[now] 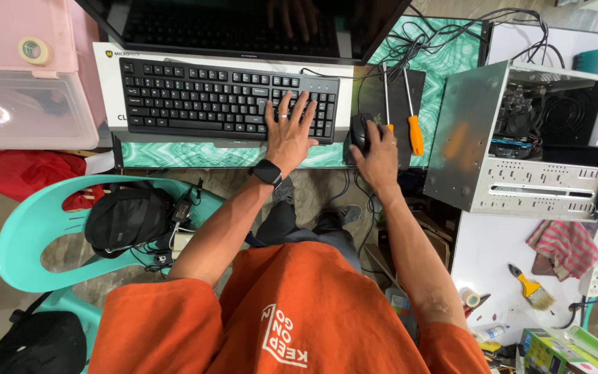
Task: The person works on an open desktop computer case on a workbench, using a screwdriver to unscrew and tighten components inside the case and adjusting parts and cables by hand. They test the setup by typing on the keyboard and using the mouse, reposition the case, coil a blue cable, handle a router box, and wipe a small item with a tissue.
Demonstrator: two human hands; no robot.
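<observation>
The left hand (288, 135) is resting flat on the right end of the black keyboard (226, 100), its fingers spread and open across the keys, gripping nothing; a dark watch (268, 172) is sitting on that wrist. The keyboard is lying on its long white box (109, 90), which is stretching along the front edge of the green-patterned table (444, 55). Just beside the keyboard's right end, the right hand (376, 154) is cupping a black mouse (360, 131), fingers curled loosely over its back (the mouse is mostly hidden under the palm). The mouse is sitting on a dark pad (410, 83) near the table's front right corner. Two orange-handled screwdrivers (415, 131) are lying on that pad, just right of the hand, shafts pointing toward the table's back edge. An open laptop (243, 24) is standing behind the keyboard. An open metal computer case (527, 138) is lying on its side on the adjoining white table (493, 256), beyond the pad's right edge.
</observation>
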